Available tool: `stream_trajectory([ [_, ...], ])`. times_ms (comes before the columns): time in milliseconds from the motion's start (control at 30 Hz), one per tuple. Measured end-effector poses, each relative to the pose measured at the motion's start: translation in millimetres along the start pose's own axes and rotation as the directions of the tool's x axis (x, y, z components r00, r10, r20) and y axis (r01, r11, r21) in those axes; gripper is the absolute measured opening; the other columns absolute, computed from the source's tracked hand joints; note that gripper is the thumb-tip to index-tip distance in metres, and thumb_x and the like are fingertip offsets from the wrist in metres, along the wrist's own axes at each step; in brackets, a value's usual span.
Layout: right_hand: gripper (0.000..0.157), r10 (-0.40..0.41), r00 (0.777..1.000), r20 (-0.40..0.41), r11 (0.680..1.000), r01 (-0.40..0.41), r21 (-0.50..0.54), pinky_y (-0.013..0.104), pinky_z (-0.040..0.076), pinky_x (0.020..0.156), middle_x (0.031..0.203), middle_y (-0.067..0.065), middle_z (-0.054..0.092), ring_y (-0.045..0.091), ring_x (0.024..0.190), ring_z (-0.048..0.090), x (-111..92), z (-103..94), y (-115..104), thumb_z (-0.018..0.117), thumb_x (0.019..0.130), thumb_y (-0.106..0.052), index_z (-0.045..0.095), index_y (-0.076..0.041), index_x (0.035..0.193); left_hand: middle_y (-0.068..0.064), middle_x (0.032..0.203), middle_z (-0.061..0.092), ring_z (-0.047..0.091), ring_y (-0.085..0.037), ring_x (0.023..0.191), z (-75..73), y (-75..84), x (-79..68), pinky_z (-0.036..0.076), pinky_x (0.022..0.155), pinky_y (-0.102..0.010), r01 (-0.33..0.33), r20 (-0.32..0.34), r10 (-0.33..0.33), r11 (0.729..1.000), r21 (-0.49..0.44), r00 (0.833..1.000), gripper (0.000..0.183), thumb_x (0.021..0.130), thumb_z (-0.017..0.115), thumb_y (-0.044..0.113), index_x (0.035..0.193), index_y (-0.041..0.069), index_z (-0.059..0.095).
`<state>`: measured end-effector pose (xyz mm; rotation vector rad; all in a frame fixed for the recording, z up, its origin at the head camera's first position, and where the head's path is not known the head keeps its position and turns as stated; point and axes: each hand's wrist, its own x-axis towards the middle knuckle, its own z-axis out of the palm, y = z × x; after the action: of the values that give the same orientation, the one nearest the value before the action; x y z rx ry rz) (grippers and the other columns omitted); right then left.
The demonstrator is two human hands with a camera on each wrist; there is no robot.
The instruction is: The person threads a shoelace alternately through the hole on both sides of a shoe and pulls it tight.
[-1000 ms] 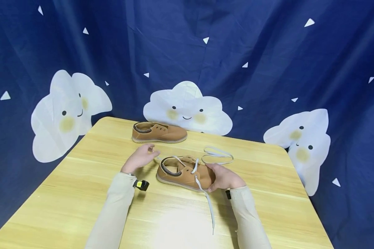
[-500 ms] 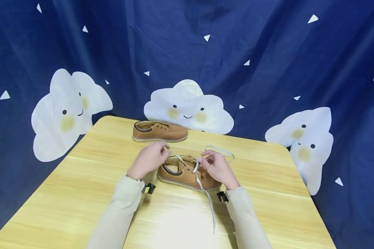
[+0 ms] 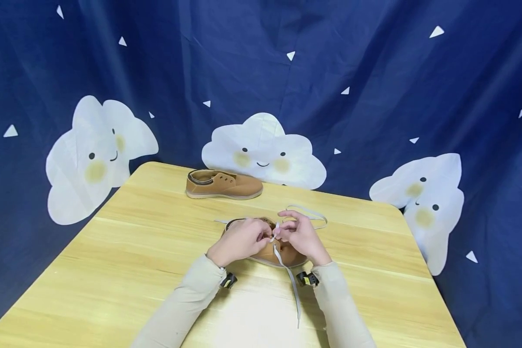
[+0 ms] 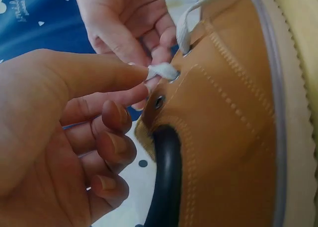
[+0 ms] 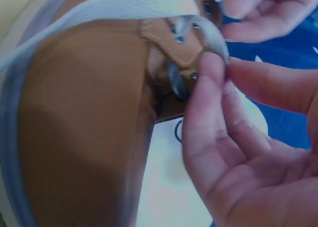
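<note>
A brown lace-up shoe [image 3: 292, 255] lies on the table between both hands, its toe towards the right. My left hand [image 3: 242, 240] is over the shoe's opening. In the left wrist view, its thumb and forefinger pinch a pale grey shoelace [image 4: 163, 70] where it comes out of an eyelet. My right hand [image 3: 303, 238] is above the toe side. The right wrist view shows its thumb and forefinger pinching a bent stretch of the lace [image 5: 214, 38] close to the eyelets. Another length of lace [image 5: 124, 6] runs across the shoe and hangs down onto the table.
Behind, a second brown shoe [image 3: 239, 186] without a lace stands near the table's far edge. A looped length of lace [image 3: 324, 220] lies on the wooden table [image 3: 365, 241] behind the right hand. A blue curtain [image 3: 374, 72] with clouds surrounds the table.
The right hand has left the shoe's toe and taken hold of the lace at the eyelets. My left hand has moved right from beside the heel to pinch the lace there too.
</note>
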<state>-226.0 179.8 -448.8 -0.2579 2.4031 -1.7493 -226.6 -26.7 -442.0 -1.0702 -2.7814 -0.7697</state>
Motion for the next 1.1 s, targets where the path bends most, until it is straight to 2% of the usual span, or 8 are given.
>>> stream_trajectory([
  [133,0.050,0.050,0.996,0.075,0.992,-0.058,0.109,0.029,0.061,0.076,0.093,0.010,0.075,0.016,0.081,0.071,0,-5.8,2,0.064,0.090,0.013,0.052,0.005,0.139,0.012,0.066,0.049,0.041,0.000,0.054,3.7,-0.3,0.5,0.034,0.048,-0.021,0.016,0.039,-0.015,1.000,-0.007,0.999,0.010,0.096,0.069,0.016,0.101,0.020,0.077],
  [267,0.042,0.069,0.990,0.121,0.989,-0.084,0.123,0.027,0.059,0.078,0.095,0.005,0.073,0.013,0.085,0.070,1,-9.0,4,0.066,0.090,0.013,0.057,0.005,0.130,0.013,0.066,0.049,0.043,0.000,0.055,5.3,0.1,0.5,0.035,0.051,-0.022,0.005,0.035,-0.006,1.000,0.019,0.999,0.010,0.095,0.071,0.014,0.099,0.022,0.075],
  [467,0.023,0.005,0.989,0.147,0.997,0.007,-0.081,0.026,0.056,0.072,0.098,0.013,0.073,0.014,0.080,0.068,-1,-12.1,6,0.066,0.089,0.010,0.071,0.001,0.110,0.012,0.075,0.062,0.052,-0.004,0.065,8.8,3.6,1.0,0.044,0.059,-0.025,-0.052,-0.029,0.057,0.989,0.139,0.998,0.011,0.091,0.076,0.015,0.083,0.022,0.071],
  [667,0.019,-0.066,0.978,0.196,0.973,0.107,-0.205,0.025,0.052,0.064,0.095,0.019,0.071,0.015,0.073,0.064,-3,-13.8,4,0.067,0.093,0.004,0.075,-0.002,0.109,0.010,0.080,0.069,0.058,-0.005,0.066,15.4,6.7,1.1,0.047,0.056,-0.025,-0.060,-0.045,0.072,0.975,0.213,0.996,0.008,0.091,0.076,0.018,0.086,0.020,0.072],
  [833,0.014,-0.123,0.972,0.199,0.935,0.181,-0.305,0.020,0.048,0.060,0.090,0.015,0.070,0.009,0.066,0.059,-4,-9.6,1,0.067,0.093,0.005,0.075,-0.003,0.101,0.011,0.066,0.059,0.047,-0.003,0.056,21.2,9.2,1.3,0.037,0.048,-0.021,-0.056,-0.113,0.091,0.958,0.281,0.989,0.019,0.090,0.075,0.016,0.075,0.021,0.065],
  [967,0.009,-0.155,0.971,0.182,0.900,0.215,-0.380,0.018,0.047,0.061,0.089,0.010,0.067,0.006,0.067,0.057,-7,-6.5,-3,0.070,0.092,0.005,0.073,-0.003,0.089,0.012,0.060,0.050,0.038,-0.001,0.052,26.6,10.9,1.4,0.031,0.044,-0.019,-0.060,-0.169,0.134,0.921,0.384,0.976,0.023,0.085,0.074,0.017,0.070,0.021,0.058],
  [1033,0.009,-0.172,0.970,0.172,0.883,0.230,-0.409,0.019,0.047,0.063,0.090,0.009,0.065,0.009,0.070,0.056,-9,-5.7,-5,0.072,0.090,0.004,0.072,-0.004,0.086,0.012,0.059,0.048,0.036,-0.001,0.051,27.5,11.1,1.1,0.030,0.043,-0.019,-0.070,-0.168,0.149,0.912,0.405,0.974,0.023,0.084,0.073,0.018,0.069,0.021,0.056],
  [1100,0.009,-0.196,0.966,0.169,0.858,0.252,-0.447,0.022,0.047,0.068,0.093,0.009,0.063,0.015,0.077,0.057,-11,-4.8,-8,0.075,0.089,0.003,0.072,-0.005,0.085,0.012,0.060,0.050,0.038,-0.001,0.052,25.0,10.5,0.6,0.031,0.043,-0.019,-0.082,-0.142,0.144,0.924,0.373,0.979,0.022,0.085,0.073,0.019,0.069,0.022,0.057],
])
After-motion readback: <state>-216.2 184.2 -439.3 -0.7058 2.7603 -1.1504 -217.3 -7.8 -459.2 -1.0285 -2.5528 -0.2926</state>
